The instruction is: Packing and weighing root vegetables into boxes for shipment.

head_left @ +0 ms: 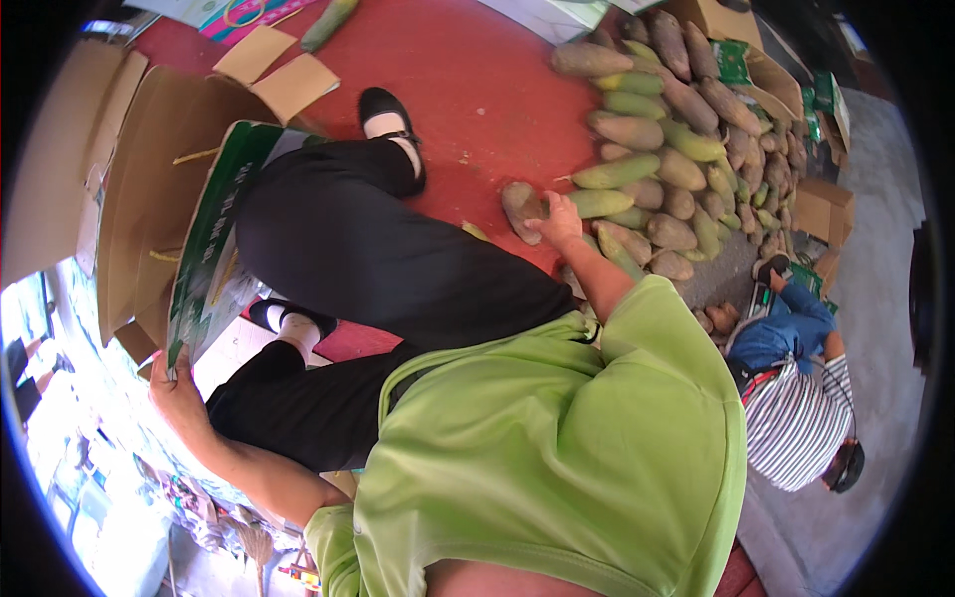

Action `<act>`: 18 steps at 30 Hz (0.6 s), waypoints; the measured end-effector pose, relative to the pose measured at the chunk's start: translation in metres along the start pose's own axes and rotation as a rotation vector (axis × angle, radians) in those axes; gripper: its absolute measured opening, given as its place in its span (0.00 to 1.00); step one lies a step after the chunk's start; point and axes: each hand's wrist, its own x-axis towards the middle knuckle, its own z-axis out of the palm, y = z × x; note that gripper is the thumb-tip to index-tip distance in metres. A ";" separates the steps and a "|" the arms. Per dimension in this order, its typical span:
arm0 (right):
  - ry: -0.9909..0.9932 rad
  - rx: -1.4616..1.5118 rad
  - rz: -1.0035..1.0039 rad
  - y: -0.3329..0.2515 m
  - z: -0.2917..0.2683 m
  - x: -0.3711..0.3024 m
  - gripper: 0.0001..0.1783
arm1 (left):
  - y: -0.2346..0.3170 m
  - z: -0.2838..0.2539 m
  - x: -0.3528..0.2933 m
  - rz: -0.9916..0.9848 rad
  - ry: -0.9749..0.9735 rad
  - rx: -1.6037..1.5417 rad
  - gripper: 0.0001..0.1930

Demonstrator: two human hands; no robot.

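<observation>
My right hand point(561, 219) reaches out over the red floor, its fingers closed around one end of a stubby brown, soil-covered radish point(519, 211). Right beside that hand lies a big heap of radishes point(637, 171), some long and green, others brown with dirt. On the left, my left hand point(179, 396) grips the near edge of an open cardboard box point(195, 261) with a green printed side. The box stands against my leg, and its inside is mostly hidden from view.
Behind the box stand more brown cardboard flaps point(164, 149). A lone green radish point(328, 24) and loose cardboard pieces point(294, 84) lie at the far left. At right, a person in a striped shirt point(799, 423) is beside the heap. A broom point(257, 545) shows lower left.
</observation>
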 end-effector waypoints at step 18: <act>0.008 0.095 -0.103 -0.065 -0.028 0.038 0.51 | 0.041 -0.009 -0.013 0.056 0.099 0.105 0.08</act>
